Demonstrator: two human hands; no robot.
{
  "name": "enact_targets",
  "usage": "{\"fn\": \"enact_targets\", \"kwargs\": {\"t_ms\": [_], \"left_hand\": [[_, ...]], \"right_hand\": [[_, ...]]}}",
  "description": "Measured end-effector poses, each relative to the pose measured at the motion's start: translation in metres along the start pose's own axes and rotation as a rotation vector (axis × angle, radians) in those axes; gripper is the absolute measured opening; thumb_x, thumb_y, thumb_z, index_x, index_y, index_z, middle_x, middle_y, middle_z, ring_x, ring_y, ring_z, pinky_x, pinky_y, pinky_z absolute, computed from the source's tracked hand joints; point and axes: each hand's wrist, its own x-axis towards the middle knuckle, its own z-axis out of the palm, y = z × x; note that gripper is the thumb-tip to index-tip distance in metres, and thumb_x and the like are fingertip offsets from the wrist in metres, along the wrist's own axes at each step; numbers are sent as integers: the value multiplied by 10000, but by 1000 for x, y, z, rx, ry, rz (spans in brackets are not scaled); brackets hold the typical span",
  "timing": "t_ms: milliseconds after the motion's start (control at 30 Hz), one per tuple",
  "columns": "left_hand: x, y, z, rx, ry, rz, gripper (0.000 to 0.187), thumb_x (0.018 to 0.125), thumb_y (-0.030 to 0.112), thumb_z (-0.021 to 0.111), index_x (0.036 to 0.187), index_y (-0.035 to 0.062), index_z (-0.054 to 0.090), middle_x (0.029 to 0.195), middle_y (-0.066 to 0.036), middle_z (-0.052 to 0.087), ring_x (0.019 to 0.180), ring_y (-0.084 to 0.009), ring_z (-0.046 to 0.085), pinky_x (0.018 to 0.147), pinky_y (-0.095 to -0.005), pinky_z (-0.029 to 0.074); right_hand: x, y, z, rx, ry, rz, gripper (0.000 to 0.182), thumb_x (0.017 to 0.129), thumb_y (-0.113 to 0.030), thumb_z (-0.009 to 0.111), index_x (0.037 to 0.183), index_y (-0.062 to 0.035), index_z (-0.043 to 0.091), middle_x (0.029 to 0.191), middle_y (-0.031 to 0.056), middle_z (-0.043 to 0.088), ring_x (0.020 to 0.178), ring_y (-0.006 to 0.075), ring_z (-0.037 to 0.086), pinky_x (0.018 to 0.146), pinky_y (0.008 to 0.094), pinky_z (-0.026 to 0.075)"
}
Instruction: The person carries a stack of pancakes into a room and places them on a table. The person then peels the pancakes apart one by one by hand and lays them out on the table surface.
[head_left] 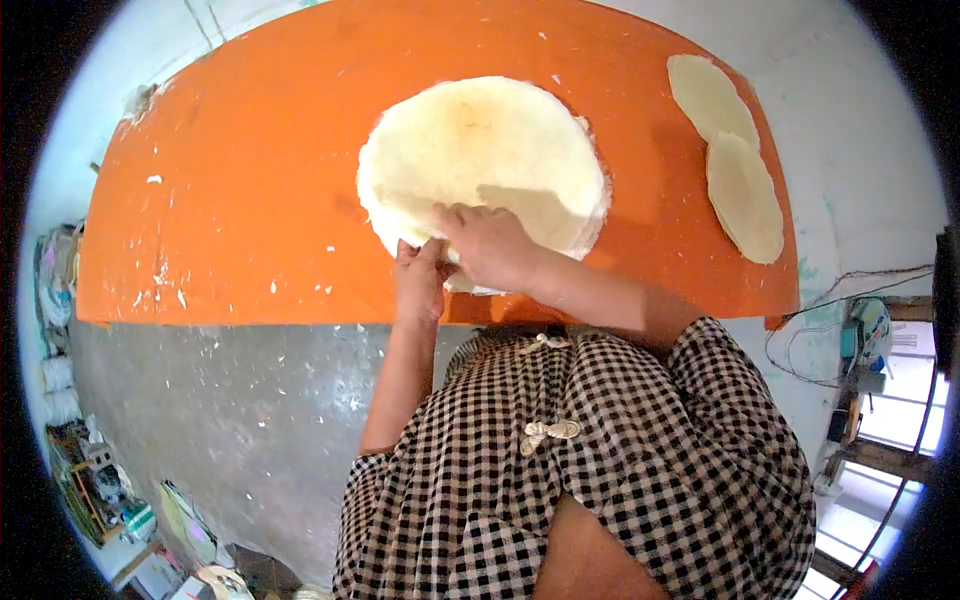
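A stack of large, thin, pale round flatbreads (470,140) lies on the orange table, its layered edges showing at the right and the near side. At the near left edge, my left hand (420,280) pinches the rim of the top flatbread between thumb and fingers. My right hand (485,243) reaches in from the right, its fingers curled down on the same edge, touching or almost touching the left fingertips. Part of the rim is hidden under both hands. A shadow of my right hand and arm falls across the sheet's right side.
Two folded or oval pale flatbreads (745,195) overlap at the table's right end. White crumbs and flakes dot the orange tabletop (250,170). A grey floor (220,410) with scraps lies at the near left. Cables (840,290) hang by the wall on the right.
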Motion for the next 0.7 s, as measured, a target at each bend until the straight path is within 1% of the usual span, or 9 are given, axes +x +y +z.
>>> {"fn": "enact_targets", "kwargs": {"t_ms": [67, 100, 200, 267, 367, 467, 533, 633, 700], "left_hand": [[12, -7, 4, 5, 77, -37, 324, 801, 35, 489, 1113, 77, 408, 1005, -96, 541, 849, -206, 553, 618, -338, 482], [14, -7, 11, -18, 75, -37, 334, 798, 35, 488, 1120, 72, 409, 1013, -102, 536, 863, -213, 551, 636, -344, 486], [15, -1, 9, -71, 54, -59, 384, 785, 38, 480, 1161, 55, 401, 1052, -125, 512, 930, -248, 536, 706, -376, 492], [17, -3, -12, -74, 95, -94, 387, 777, 46, 482, 1157, 44, 408, 1054, -127, 511, 933, -253, 535, 710, -380, 492], [20, 3, 6, -67, 172, -98, 381, 759, 56, 493, 1134, 26, 431, 1028, -118, 527, 902, -244, 550, 698, -368, 498], [26, -7, 49, -36, 276, -72, 378, 740, 66, 504, 1110, 8, 453, 1002, -109, 542, 871, -234, 565, 686, -356, 504], [25, -12, 51, -12, 301, -52, 384, 732, 70, 508, 1108, 11, 454, 998, -104, 543, 871, -233, 566, 681, -353, 508], [13, -2, 44, -13, 315, -30, 395, 721, 77, 505, 1106, 10, 451, 992, -103, 545, 876, -236, 568, 676, -351, 513], [11, 3, 31, -19, 282, -14, 404, 715, 84, 499, 1108, 7, 447, 988, -105, 546, 877, -238, 571, 672, -353, 516]], "right_hand": [[7, 8, 7, -10, 73, -1, 474, 734, -155, 524, 1164, -2, 395, 987, 179, 568, 851, 325, 578, 684, 432, 468], [15, 16, 1, 96, -27, 75, 446, 740, -153, 516, 1147, -8, 405, 950, 189, 581, 828, 335, 584, 687, 448, 463], [41, 48, -11, 165, -98, 207, 195, 743, -162, 499, 812, 0, 582, 768, 206, 600, 752, 353, 591, 685, 461, 450], [66, 71, -24, 193, 104, 128, 189, 744, -138, 468, 714, -6, 600, 703, 185, 592, 712, 307, 596, 664, 431, 459], [99, 138, -126, 404, 146, 186, 180, 740, -141, 497, 824, -22, 603, 741, 142, 595, 705, 242, 588, 653, 382, 465], [108, 294, -239, 612, 310, 317, 228, 737, -151, 557, 929, -34, 593, 818, 100, 605, 722, 199, 584, 641, 344, 472], [93, 384, -283, 709, 445, 443, 289, 735, -157, 597, 1000, -42, 586, 869, 71, 612, 733, 170, 582, 633, 319, 476], [57, 450, -309, 888, 733, 589, 272, 737, -153, 597, 982, -36, 585, 873, 80, 614, 713, 177, 587, 610, 320, 472], [23, 474, -313, 317, 728, 620, 270, 756, -179, 589, 989, -44, 577, 877, 78, 618, 695, 190, 592, 570, 333, 459]]}}
